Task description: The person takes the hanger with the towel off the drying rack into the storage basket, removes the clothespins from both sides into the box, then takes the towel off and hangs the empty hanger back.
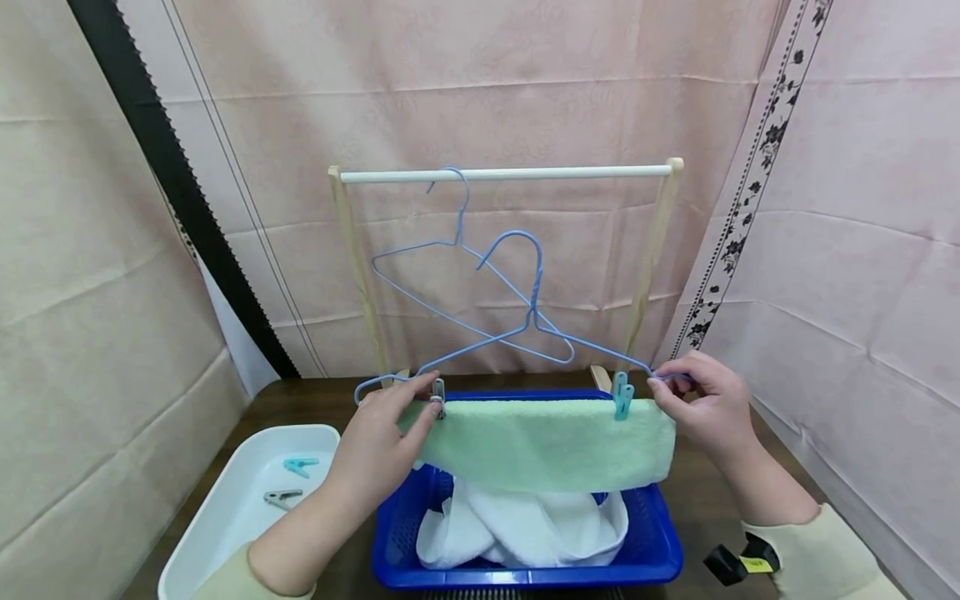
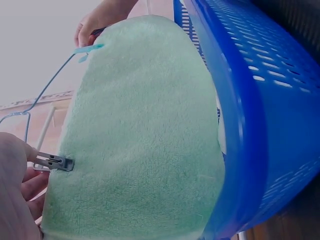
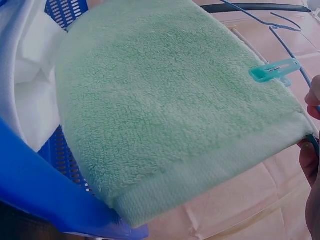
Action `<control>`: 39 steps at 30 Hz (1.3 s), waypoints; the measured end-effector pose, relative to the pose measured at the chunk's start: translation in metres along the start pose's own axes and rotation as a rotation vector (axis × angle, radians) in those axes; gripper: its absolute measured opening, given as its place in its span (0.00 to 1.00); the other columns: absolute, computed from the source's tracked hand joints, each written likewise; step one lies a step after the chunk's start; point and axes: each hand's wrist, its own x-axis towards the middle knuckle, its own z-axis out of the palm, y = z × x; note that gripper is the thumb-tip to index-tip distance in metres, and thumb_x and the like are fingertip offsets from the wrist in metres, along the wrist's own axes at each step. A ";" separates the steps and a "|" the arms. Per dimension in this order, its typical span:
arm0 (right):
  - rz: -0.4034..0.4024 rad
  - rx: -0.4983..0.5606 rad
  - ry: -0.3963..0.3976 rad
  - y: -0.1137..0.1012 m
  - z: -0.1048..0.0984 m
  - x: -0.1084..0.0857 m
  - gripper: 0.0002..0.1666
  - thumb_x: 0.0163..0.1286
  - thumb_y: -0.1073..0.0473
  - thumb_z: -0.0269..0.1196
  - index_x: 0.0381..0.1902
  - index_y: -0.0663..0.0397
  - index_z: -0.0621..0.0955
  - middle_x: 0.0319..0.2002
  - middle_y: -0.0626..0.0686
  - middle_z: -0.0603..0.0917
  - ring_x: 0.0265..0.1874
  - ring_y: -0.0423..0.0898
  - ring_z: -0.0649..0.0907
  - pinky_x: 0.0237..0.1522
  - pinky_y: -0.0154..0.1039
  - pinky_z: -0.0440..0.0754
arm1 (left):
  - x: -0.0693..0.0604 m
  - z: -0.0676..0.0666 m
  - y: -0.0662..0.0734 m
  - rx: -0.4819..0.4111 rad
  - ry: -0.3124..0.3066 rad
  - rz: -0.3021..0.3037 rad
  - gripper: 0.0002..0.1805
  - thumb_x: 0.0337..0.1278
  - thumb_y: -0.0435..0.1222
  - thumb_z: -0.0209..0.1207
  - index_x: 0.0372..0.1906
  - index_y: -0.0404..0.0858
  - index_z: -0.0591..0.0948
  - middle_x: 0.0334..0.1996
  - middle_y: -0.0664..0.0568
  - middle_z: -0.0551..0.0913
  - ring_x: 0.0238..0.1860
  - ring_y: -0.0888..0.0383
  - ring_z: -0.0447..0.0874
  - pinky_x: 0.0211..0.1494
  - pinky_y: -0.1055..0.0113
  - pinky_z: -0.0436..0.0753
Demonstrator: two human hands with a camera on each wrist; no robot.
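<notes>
A light green towel [image 1: 547, 446] hangs folded from the bottom of a blue wire hanger [image 1: 536, 287]. Near its right end, a teal clothespin [image 1: 622, 396] clips the towel; a grey clothespin [image 2: 54, 161] bites its edge near the left end. My left hand [image 1: 386, 437] pinches the handle end of that grey clothespin, between thumb and fingers. On the other side, my right hand [image 1: 705, 404] grips the hanger's right corner, just beyond the teal clothespin. Below the towel, a blue basket [image 1: 528, 577] holds white cloth [image 1: 525, 529].
Behind, a rack with a white bar [image 1: 510, 173] carries a second blue hanger [image 1: 461, 217]. A white tray [image 1: 225, 475] at the left holds a teal clothespin [image 1: 300, 466] and a grey clothespin [image 1: 281, 497]. Fabric curtains surround the brown table [image 1: 300, 400].
</notes>
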 end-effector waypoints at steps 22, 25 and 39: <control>-0.042 0.021 0.016 -0.005 0.008 0.002 0.15 0.44 0.84 0.67 0.26 0.63 0.83 0.21 0.49 0.73 0.23 0.38 0.69 0.22 0.29 0.67 | -0.005 -0.001 -0.002 -0.039 0.038 -0.005 0.17 0.66 0.41 0.63 0.58 0.47 0.83 0.55 0.55 0.83 0.60 0.51 0.78 0.56 0.50 0.80; -0.028 0.016 0.006 -0.001 0.008 -0.001 0.16 0.45 0.83 0.67 0.27 0.61 0.84 0.21 0.48 0.73 0.24 0.38 0.70 0.23 0.29 0.67 | -0.006 0.000 -0.003 -0.049 0.076 0.007 0.14 0.65 0.40 0.64 0.54 0.47 0.85 0.52 0.58 0.85 0.56 0.56 0.81 0.49 0.57 0.85; 0.012 -0.023 -0.006 -0.010 0.009 -0.002 0.14 0.45 0.85 0.66 0.26 0.65 0.83 0.21 0.52 0.72 0.23 0.39 0.68 0.22 0.27 0.65 | -0.005 -0.001 -0.012 -0.367 0.138 -0.147 0.09 0.62 0.40 0.66 0.45 0.51 0.89 0.42 0.63 0.87 0.46 0.64 0.82 0.42 0.71 0.84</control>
